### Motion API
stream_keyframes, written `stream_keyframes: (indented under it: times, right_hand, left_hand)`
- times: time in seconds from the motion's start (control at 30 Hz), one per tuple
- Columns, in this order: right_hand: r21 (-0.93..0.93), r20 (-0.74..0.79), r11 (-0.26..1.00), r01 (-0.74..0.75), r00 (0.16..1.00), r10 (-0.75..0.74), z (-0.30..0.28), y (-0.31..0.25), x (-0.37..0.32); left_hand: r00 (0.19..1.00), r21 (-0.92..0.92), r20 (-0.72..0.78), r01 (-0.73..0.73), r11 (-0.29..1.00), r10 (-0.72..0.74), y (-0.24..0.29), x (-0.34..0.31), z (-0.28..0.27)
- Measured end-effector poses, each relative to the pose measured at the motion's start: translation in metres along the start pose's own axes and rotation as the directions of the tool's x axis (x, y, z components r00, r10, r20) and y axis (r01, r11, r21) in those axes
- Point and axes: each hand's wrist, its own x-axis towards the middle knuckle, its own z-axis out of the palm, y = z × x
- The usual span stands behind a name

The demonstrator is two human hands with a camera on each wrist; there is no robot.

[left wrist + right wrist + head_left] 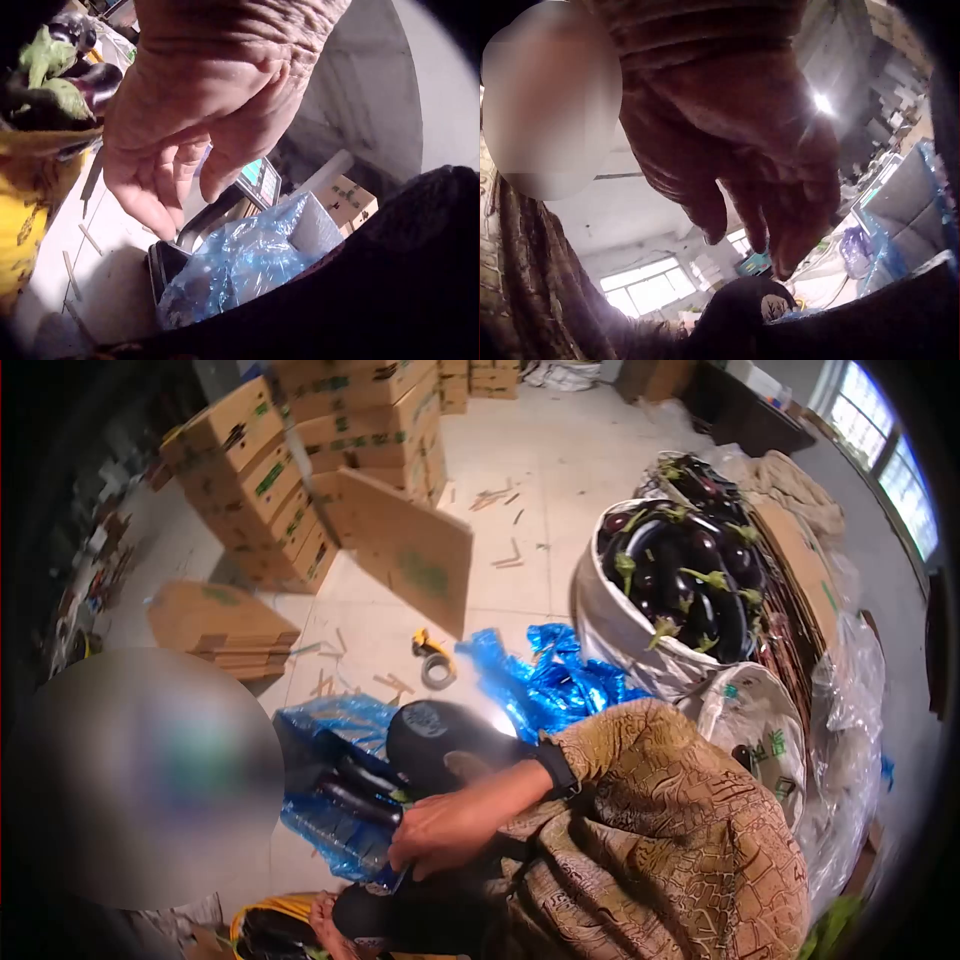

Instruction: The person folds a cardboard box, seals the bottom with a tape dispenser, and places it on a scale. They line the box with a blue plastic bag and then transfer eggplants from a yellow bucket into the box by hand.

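My right hand (435, 830) hangs over my lap, right beside a box lined with blue plastic film (325, 850). Dark purple eggplants (358, 800) lie inside that lining. In the right wrist view the right hand (735, 127) droops with loosely bent fingers and nothing in them. Low in the head view, the left hand (325, 925) is near a yellow sack (262, 908) of eggplants. The left wrist view shows the left hand (202, 112) with fingers hanging loosely and holding nothing, above the crumpled blue film (232, 270). Eggplants with green caps (64, 82) sit to its side.
A large white sack (600, 600) full of eggplants stands at the right. Crumpled blue film (555, 680) and a tape dispenser (435, 665) lie on the floor. Stacked cartons (260, 490) rise at the back left. A scale display (262, 180) shows behind the box.
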Motion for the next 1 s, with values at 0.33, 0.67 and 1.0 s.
stream_keyframes:
  times: [0.33, 0.67, 1.0]
  right_hand:
    - [0.249, -0.179, 0.968, -0.023, 0.982, 0.069, 0.013, 0.018, -0.057]
    - [0.733, -0.120, 0.680, -0.004, 0.984, 0.134, -0.047, -0.014, -0.025]
    - [0.516, 0.005, 0.770, -0.375, 0.900, 0.436, -0.045, -0.010, 0.070]
  left_hand:
    - [0.653, -0.027, 0.523, -0.629, 0.777, 0.547, 0.009, 0.134, 0.228]
    - [0.718, 0.460, 0.362, -0.693, 0.556, 0.595, -0.036, 0.046, 0.085]
    - [0.949, 0.466, -0.291, 0.029, 0.884, 0.123, 0.027, -0.176, 0.026]
